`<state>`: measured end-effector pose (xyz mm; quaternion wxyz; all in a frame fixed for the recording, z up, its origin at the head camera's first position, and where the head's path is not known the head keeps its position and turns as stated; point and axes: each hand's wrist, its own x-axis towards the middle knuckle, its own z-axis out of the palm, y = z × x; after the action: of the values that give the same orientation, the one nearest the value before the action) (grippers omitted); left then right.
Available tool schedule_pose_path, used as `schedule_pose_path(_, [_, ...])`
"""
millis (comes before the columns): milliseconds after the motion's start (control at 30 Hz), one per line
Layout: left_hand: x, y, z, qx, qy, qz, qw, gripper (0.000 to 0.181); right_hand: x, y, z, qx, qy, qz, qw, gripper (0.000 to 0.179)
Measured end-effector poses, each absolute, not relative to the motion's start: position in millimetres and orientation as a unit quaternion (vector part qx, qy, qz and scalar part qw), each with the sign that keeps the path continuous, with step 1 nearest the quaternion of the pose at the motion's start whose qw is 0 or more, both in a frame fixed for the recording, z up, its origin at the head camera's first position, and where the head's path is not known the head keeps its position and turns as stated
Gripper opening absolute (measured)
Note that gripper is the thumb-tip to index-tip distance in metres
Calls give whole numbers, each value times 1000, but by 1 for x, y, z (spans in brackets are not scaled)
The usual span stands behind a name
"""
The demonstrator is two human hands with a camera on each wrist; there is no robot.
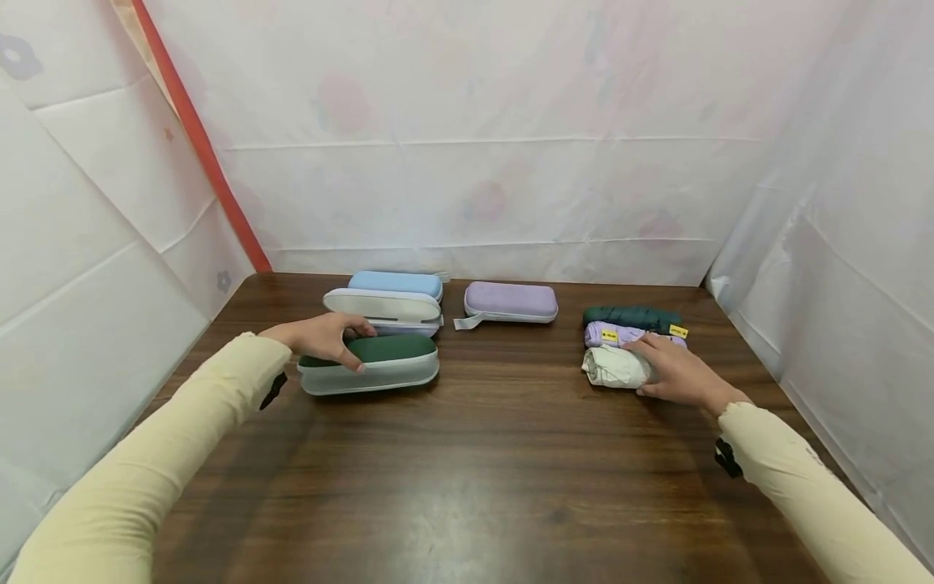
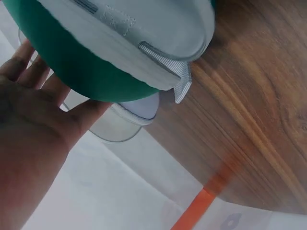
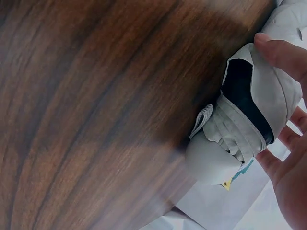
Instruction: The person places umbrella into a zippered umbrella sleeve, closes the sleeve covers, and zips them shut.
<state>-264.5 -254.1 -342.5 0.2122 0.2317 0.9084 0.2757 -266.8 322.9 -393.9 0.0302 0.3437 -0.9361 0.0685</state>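
My left hand [image 1: 321, 337] reaches over a green-and-grey zip case [image 1: 379, 378] and grips its edge, thumb toward the front and fingers toward the back. In the left wrist view the green shell [image 2: 81, 67] tilts above a grey side with a fabric pull loop [image 2: 181, 88]. On the right, my right hand [image 1: 679, 373] holds a white folded umbrella [image 1: 613, 367], thumb on the near side, fingers beyond. Its rounded end [image 3: 211, 158] and wrapped fabric show in the right wrist view. Just behind lie a lilac folded umbrella [image 1: 594, 334] and a dark green one [image 1: 620, 316].
Behind the green case stands an opened case with a grey inside [image 1: 379, 303], and behind that a blue case [image 1: 397, 281]. A purple case [image 1: 511, 300] with a grey strap sits at the back middle. Pale sheets [image 1: 481, 195] wall the wooden table [image 1: 496, 454].
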Motion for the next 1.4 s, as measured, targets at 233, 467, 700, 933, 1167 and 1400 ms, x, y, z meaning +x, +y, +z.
schedule_pose_path(233, [-264, -248, -335, 232, 902, 293, 217, 68, -267, 322, -395, 352, -932, 72, 46, 70])
schedule_pose_path(467, [-266, -232, -330, 229, 906, 283, 218, 68, -263, 322, -396, 353, -932, 70, 47, 70])
schedule_pose_path(700, [-270, -211, -321, 250, 906, 261, 221, 67, -262, 321, -397, 355, -931, 67, 47, 70])
schedule_pose_path(933, [-278, -188, -315, 256, 908, 246, 225, 68, -262, 321, -394, 355, -931, 69, 50, 70])
schedule_pose_path(1167, [-283, -155, -319, 283, 902, 239, 222, 66, -262, 323, -393, 351, -933, 66, 46, 74])
schedule_pose_path(1400, [-287, -125, -324, 297, 891, 248, 238, 66, -261, 319, -394, 339, -939, 47, 29, 75])
